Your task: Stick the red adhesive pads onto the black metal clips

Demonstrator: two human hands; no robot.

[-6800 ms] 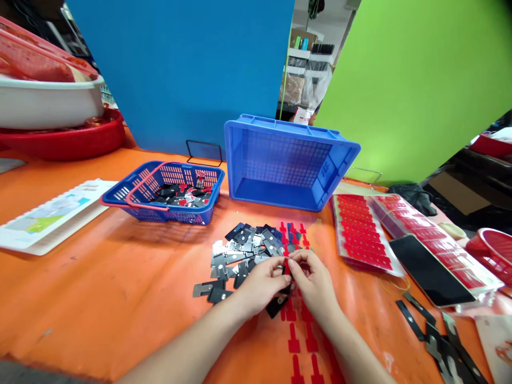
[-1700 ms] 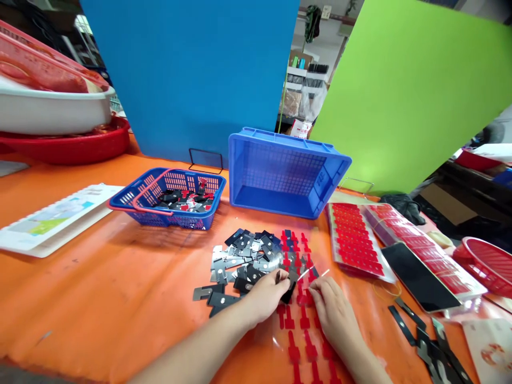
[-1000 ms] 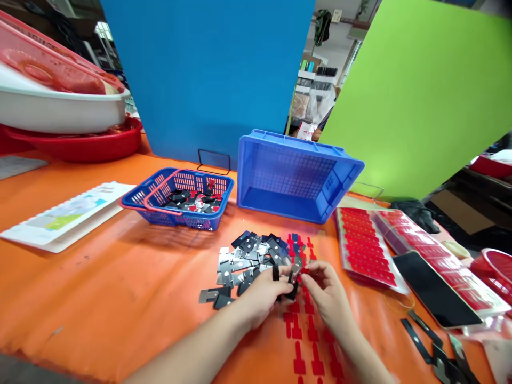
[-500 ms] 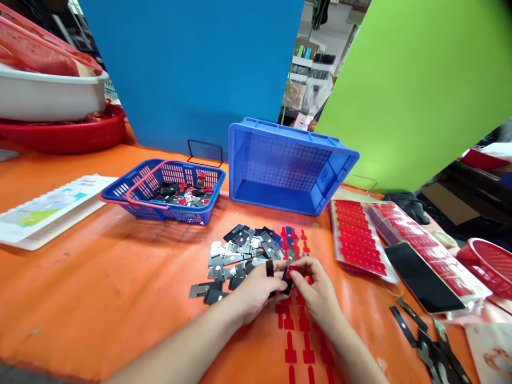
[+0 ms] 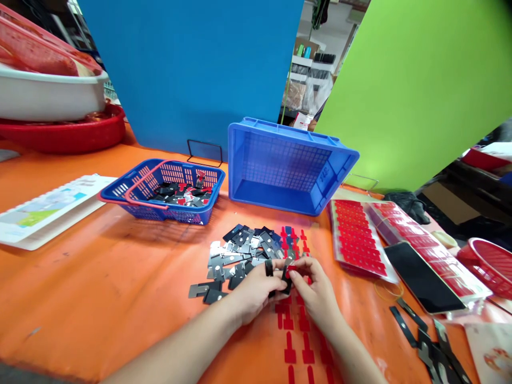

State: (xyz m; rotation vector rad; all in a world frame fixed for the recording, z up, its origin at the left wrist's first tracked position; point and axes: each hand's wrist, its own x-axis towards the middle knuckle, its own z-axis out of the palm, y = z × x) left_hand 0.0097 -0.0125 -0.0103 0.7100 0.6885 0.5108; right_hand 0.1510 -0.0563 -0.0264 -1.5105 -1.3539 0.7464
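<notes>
My left hand (image 5: 256, 290) is closed on a small black flat piece (image 5: 286, 282) with a metal clip part. A finger of this hand wears a black band. My right hand (image 5: 318, 290) pinches a red T-shaped sticker (image 5: 292, 269) against the upper part of that piece. A loose pile of black and silver flat pieces (image 5: 244, 256) lies just beyond my left hand. Beneath and around my right hand, rows of red T-shaped stickers (image 5: 307, 349) run along the orange table.
A blue basket (image 5: 172, 213) with a pink handle holds pieces bearing red. Beside it a blue bin (image 5: 276, 205) lies on its side. To the right are red sticker sheets (image 5: 358, 240), a phone (image 5: 424, 277), dark metal strips (image 5: 434, 352) and a red basket (image 5: 486, 266).
</notes>
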